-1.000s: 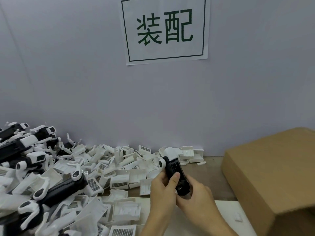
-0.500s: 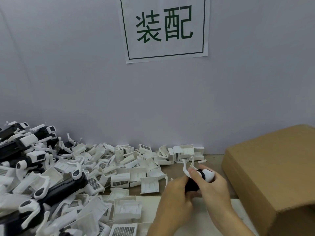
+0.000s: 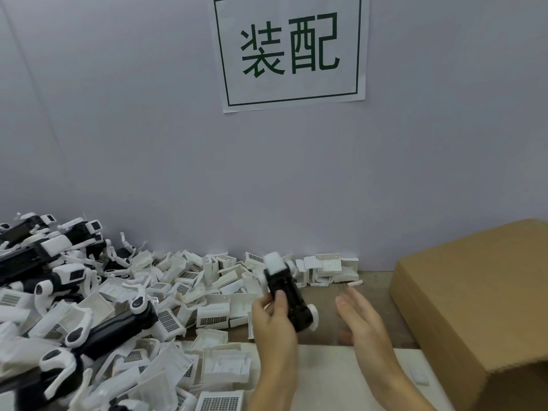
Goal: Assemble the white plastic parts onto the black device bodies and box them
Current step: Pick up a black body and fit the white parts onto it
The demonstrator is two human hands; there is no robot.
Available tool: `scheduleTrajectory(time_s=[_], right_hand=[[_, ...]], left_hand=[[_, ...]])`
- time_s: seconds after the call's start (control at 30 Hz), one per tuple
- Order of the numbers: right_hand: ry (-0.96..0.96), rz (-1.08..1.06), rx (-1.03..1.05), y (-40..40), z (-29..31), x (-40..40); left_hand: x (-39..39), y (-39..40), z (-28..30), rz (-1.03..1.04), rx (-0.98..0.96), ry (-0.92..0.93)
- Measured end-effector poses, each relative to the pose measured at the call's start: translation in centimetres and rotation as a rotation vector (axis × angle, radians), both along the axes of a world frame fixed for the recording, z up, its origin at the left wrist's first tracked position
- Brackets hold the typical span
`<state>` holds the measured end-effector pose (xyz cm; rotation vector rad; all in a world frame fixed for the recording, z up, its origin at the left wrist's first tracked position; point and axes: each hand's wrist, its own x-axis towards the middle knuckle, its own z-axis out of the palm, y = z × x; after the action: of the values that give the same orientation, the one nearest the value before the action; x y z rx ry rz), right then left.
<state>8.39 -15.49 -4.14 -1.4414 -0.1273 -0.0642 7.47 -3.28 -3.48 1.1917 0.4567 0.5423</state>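
Note:
My left hand (image 3: 274, 318) grips a black device body (image 3: 289, 295) with a white block at its far end and a white round part at its near end; it is held up over the table, tilted. To its right my right hand (image 3: 360, 315) is off the device, fingers straight and apart. A heap of loose white plastic parts (image 3: 189, 295) covers the table to the left and along the wall. More black device bodies with white parts (image 3: 115, 324) lie piled at the far left.
A brown cardboard box (image 3: 480, 295) stands at the right, its flap reaching toward me. A white sheet (image 3: 326, 372) lies on the wooden table under my forearms, with a small white piece (image 3: 419, 376) on it. A paper sign (image 3: 292, 51) hangs on the grey wall.
The device has turned from lying across between both hands to pointing away. My right hand has let go of it and moved to the right; my left hand alone holds it now.

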Motion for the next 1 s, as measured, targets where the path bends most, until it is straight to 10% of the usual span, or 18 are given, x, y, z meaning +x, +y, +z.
scheduleTrajectory(time_s=[0.2,0.7,1.0], right_hand=[[0.045,-0.032,-0.027,0.1,-0.5,0.7],[0.088,0.458,-0.075,0.6,0.6,-1.0],[0.148,0.328,-0.028,1.2,-0.5,-0.3]], left_hand=[[-0.2,0.8,0.7,-0.174,-0.635,-0.032],[-1.2,0.2,0.8,-0.317,-0.358,-0.046],[-1.0,-0.7,0.5,-0.314,-0.033,-0.072]])
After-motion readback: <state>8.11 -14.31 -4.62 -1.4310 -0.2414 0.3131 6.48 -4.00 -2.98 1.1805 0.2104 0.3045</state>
